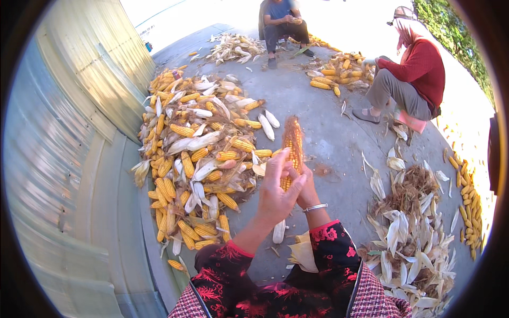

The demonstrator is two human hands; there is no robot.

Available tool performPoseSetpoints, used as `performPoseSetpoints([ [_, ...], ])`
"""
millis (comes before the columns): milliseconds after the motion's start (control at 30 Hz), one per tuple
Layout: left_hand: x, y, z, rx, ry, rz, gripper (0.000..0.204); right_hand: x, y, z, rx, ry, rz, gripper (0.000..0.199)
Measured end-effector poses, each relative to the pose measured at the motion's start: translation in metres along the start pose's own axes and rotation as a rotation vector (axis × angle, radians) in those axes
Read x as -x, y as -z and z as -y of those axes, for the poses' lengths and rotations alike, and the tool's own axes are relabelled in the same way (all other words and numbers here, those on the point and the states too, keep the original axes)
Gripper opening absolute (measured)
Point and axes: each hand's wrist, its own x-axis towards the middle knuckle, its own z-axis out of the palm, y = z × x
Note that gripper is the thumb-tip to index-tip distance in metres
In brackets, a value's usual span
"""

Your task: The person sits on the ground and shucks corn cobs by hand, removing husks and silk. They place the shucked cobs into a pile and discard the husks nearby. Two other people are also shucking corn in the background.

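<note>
Head view: the person is holding a long yellow-orange corn cob [292, 146] up in front of the chest, above the grey concrete ground [334, 138]. The left hand [275, 193] is wrapping around the cob's lower part, fingers [281, 161] stretching up along the kernels, so this grip is closing on it. The right hand [307, 193], wearing a thin silver bangle [315, 208], is sitting mostly behind the left; it seems to be bracing the cob's base, though I cannot tell how far that grip is closed.

The cob is standing nearly upright, its long axis running up the picture, with the brownish tip pointing away from the person and the butt end down in the hands. It looks stiff, dry and fairly light, with a bumpy surface that should give good purchase; the lower half looks the best place to hold it.

To the left, a big pile of husked yellow cobs and pale husks [196, 153] is lying beside a corrugated metal wall [79, 132]. A heap of dry husks [413, 233] is lying at right. Two other people are sitting farther off, beside smaller piles.
</note>
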Motion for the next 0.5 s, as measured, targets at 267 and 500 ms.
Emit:
performPoseSetpoints([
  [267, -0.012, 0.057, 0.055, 0.159, 0.144, -0.136, 0.083, 0.01, -0.018, 0.002, 0.35, -0.026, 0.363, 0.048],
  [500, -0.005, 0.056, 0.066, 0.537, 0.079, -0.347, 0.049, 0.019, -0.03, -0.016, 0.458, -0.004, 0.454, 0.051],
])
